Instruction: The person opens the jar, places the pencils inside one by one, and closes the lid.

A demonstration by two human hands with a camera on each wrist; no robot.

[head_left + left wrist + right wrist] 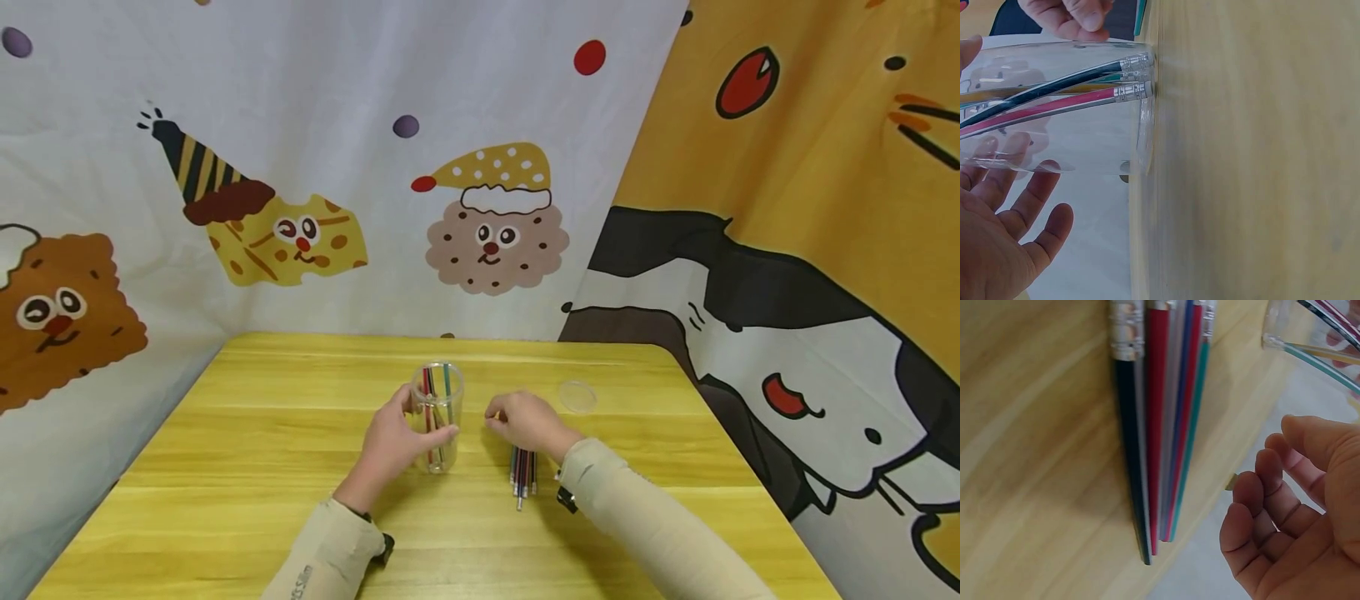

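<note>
Head view shows your left hand point(393, 437) curled round the clear cup point(458, 406); your right hand point(531, 421) sits at its 3 o'clock, fingers loosely bent and gripping nothing visible; the inner pencils point(1085, 103) lean at differing angles inside the cup, while the loose pencils point(522, 475) lie bundled on the worktop point(247, 450) at its 4 o'clock; if your left hand slackens, a knock could tip the tall cup; a clumsy pinch might scatter the bundle; swinging your right hand toward 2 o'clock may nudge the clear lid point(578, 397).
</note>
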